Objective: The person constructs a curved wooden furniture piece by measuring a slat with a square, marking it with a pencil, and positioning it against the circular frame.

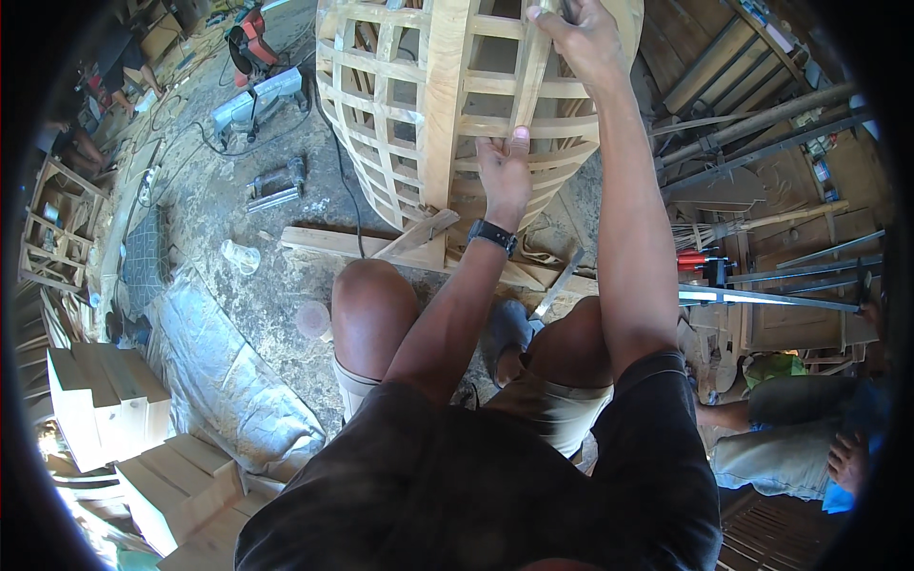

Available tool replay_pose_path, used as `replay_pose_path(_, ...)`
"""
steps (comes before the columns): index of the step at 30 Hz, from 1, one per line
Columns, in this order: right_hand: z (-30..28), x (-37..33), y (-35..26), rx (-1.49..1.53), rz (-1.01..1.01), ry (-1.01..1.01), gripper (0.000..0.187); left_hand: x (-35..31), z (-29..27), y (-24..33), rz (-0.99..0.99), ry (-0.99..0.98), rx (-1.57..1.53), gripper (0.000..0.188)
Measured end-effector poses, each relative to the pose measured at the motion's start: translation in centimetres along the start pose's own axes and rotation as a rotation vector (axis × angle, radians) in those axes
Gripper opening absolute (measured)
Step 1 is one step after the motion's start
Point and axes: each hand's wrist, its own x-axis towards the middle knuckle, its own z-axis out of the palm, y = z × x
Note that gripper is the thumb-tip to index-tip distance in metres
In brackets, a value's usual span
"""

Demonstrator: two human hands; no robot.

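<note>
In front of me stands a curved lattice frame of pale wood, built of crossing slats around a broad upright board. A narrow wooden strip runs nearly upright along the frame's right part. My left hand, with a dark watch on its wrist, grips the strip's lower end, thumb on top. Higher up, my right hand is closed around the strip's upper part, its thumb near the strip's edge. Something dark shows by the right fingers at the top edge; I cannot make out what it is.
A red-and-grey power saw and a nail gun lie on the floor to the left, with cables. Wooden blocks and a grey sheet lie lower left. Metal bar clamps are at right, near a seated person.
</note>
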Motion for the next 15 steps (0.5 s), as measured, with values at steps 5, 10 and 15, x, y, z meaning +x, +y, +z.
replay_pose_path(5, -0.4, 0.4, -0.2, -0.115, -0.002, -0.041, 0.025, 0.5, -0.3, -0.5, 0.023, 0.017, 0.052, 0.027)
replay_pose_path(10, -0.5, 0.5, 1.1, -0.047, -0.037, -0.071, 0.024, 0.0, 0.0, -0.1, 0.007, -0.011, -0.012, 0.029)
replay_pose_path(15, -0.4, 0.5, 1.6, 0.070, -0.035, -0.082, 0.022, 0.1, 0.3, 0.0, 0.082, -0.026, -0.124, 0.030)
